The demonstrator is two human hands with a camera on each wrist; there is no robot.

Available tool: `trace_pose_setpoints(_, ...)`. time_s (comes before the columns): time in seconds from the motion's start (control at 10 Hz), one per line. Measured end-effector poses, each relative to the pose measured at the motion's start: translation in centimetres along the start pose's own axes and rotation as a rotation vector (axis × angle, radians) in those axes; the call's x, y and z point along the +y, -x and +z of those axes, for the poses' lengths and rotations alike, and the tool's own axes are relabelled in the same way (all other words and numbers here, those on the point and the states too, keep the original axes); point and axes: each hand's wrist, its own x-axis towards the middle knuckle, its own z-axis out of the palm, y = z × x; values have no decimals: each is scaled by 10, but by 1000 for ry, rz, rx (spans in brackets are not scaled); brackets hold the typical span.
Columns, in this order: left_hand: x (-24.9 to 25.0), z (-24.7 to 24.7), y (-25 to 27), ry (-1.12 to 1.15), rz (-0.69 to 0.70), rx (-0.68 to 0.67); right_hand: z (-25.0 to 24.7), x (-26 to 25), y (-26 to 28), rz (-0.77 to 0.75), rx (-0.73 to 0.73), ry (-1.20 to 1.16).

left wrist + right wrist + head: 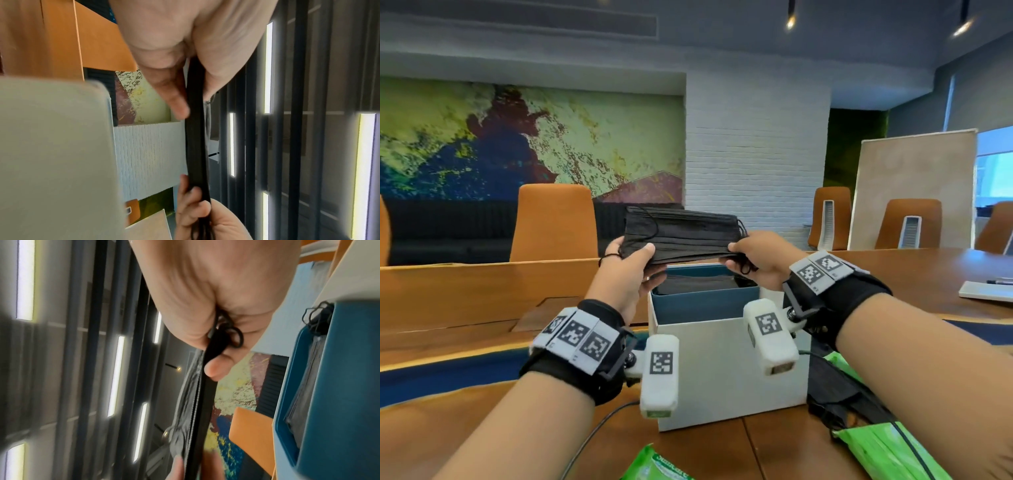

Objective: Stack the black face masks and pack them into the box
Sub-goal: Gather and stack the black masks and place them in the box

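Observation:
I hold a flat stack of black face masks (681, 236) in the air just above the open box (722, 359). My left hand (631, 263) pinches the stack's left end, thumb on top. My right hand (751, 253) pinches the right end, with ear loops bunched in its fingers. The box is white outside with a blue lining, and more black masks (698, 284) lie inside it. The left wrist view shows the stack (196, 138) edge-on between my left hand (185, 91) and my right hand (197, 211). The right wrist view shows my right hand (213, 352) gripping the stack (202, 402) beside the box (339, 386).
The box stands on a wooden table (465, 428). Green wipe packets lie at the front (657, 462) and front right (883, 445), with a black cable (592, 435) running past. A notebook and pen (986, 291) lie far right. Orange chairs (553, 222) stand behind the table.

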Motion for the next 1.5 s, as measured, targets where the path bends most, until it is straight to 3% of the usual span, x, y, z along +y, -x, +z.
trace_pose_setpoints(0.1, -19, -14, -1, -307, -47, -118, -14, 2, -23, 30, 66, -35)
trace_pose_setpoints(0.2, -37, -25, -7, -404, -204, -222, -23, 8, -44, 52, 120, 13)
trace_pose_setpoints(0.4, -47, -38, -28, -156, -463, -238, -31, 6, -79, 145, 95, 167)
trace_pose_setpoints(0.5, -51, -45, -35, -106, -520, -281, -27, 5, -89, 169, 76, 253)
trace_pose_setpoints(0.6, -55, -45, -37, -135, -498, -293, -25, 4, -98, 127, 67, 434)
trace_pose_setpoints(0.7, -59, -43, -39, -151, -483, -262, -21, 4, -101, 170, 120, 784)
trace_pose_setpoints(0.8, -58, -43, -40, -153, -484, -247, -19, 17, -100, 103, 115, 1289)
trace_pose_setpoints(1.0, -52, -44, -35, -185, -487, -260, -30, 30, -116, 182, 80, 710)
trace_pose_setpoints(1.2, -38, -42, -22, -169, -457, -262, -28, -2, -91, 123, 116, 730)
trace_pose_setpoints(1.5, 32, -14, 39, -99, -185, -304, -39, -74, -18, -57, 120, 571)
